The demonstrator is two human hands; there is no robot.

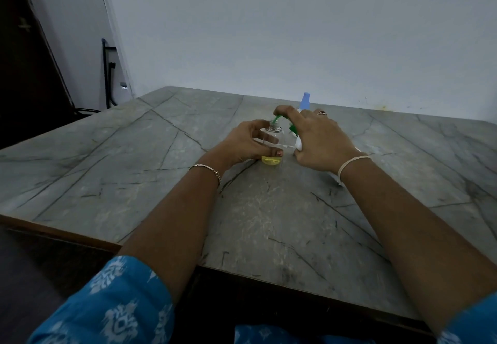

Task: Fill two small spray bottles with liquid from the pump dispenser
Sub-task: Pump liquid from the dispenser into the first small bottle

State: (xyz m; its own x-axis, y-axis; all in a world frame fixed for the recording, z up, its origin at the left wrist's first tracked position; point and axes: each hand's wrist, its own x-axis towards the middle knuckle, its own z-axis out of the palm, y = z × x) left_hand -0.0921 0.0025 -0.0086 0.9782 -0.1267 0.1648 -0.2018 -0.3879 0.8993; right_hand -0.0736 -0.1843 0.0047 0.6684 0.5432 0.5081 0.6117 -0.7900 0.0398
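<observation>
Left hand [242,143] grips clear bottle [273,139]; right hand [320,135] grips pump dispenser [293,130]

The worktop [269,222] under my arms looks like grey stone or a stone-print laminate, matt and scuffed, veined with dark lines, with a brown wood-like edge. The small bottle [273,139] in my left hand [242,143] is clear, glossy plastic, with yellow liquid shining at its base. The pump dispenser [293,129] under my right hand [318,135] is smooth plastic, green above and white below. My left wrist carries a thin metal bracelet [207,167]; my sleeve [115,303] is blue printed cloth.
</observation>
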